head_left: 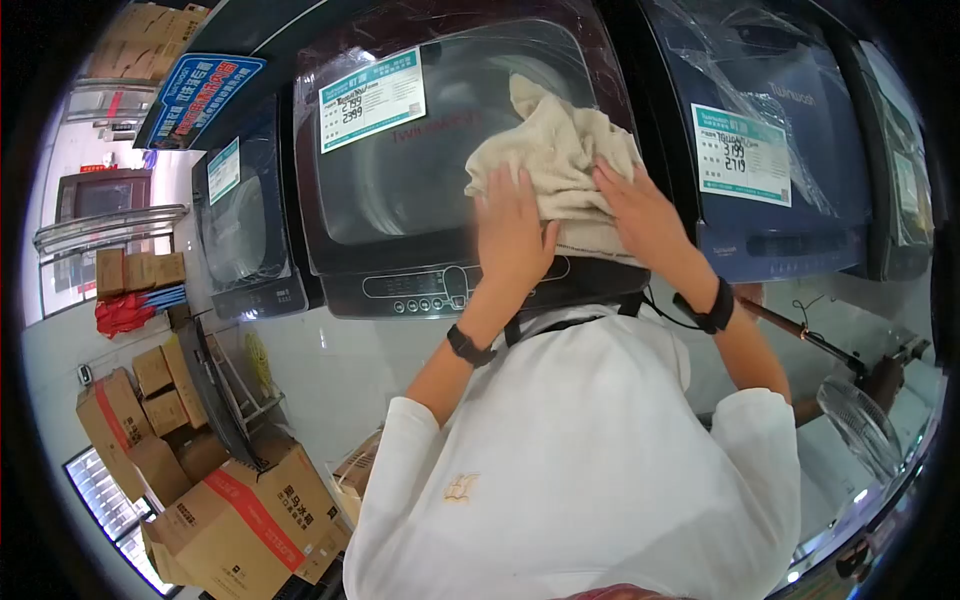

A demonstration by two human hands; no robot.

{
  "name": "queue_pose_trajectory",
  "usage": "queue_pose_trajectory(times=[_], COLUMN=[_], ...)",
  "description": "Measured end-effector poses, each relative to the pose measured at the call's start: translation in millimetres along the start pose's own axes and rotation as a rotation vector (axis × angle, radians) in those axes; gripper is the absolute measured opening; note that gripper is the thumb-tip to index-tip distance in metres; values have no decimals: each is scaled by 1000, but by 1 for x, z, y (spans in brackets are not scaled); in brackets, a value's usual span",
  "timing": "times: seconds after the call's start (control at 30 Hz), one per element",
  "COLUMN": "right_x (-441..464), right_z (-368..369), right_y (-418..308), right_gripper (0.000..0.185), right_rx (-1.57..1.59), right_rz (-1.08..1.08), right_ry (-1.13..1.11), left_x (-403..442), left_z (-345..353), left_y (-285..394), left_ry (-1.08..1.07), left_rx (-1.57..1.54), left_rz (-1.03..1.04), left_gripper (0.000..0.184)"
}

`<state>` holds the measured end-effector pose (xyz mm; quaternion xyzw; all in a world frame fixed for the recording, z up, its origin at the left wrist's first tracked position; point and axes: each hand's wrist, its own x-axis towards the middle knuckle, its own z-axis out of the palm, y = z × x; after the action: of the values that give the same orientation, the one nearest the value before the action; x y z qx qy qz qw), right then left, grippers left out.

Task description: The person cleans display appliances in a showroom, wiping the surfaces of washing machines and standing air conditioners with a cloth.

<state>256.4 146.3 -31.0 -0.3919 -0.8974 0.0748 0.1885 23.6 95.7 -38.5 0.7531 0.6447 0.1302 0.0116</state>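
A crumpled beige cloth (560,150) lies on the right part of a top-loading washing machine's dark glass lid (400,190). My left hand (515,235) rests flat on the cloth's left side, fingers stretched out and slightly blurred. On the cloth's right side is my right hand (645,215), its fingers extended over the fabric. The near edge of the cloth reaches the machine's control panel (430,290). A price card (372,100) is stuck on the lid's upper left. Both wrists wear dark bands.
A blue washing machine (790,230) with plastic film and a price card stands on the right. Another washer (240,220) is on the left, with a blue sign (205,95) above it. Cardboard boxes (250,520) are stacked at lower left; a fan (860,425) is at lower right.
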Motion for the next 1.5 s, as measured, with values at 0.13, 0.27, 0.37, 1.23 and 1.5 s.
queue_pose_trajectory(times=[0.13,0.27,0.37,1.23,1.5], right_x=[52,140,152,225,246], right_z=[17,37,27,45,56], right_y=[60,73,44,128,65], right_gripper=[61,51,48,62,57], right_rx=[-118,-233,-80,-185,-93], right_rz=[-32,-105,-143,-284,-214], right_ry=[-28,20,-358,-64,-363], left_x=[39,104,91,93,135], left_z=[12,30,31,12,-1], left_y=[-17,-37,-38,-61,-55], left_ry=[132,180,156,114,-5], left_rx=[63,101,103,66,50], left_rz=[-28,-112,-137,-148,-177], left_gripper=[81,77,77,70,70])
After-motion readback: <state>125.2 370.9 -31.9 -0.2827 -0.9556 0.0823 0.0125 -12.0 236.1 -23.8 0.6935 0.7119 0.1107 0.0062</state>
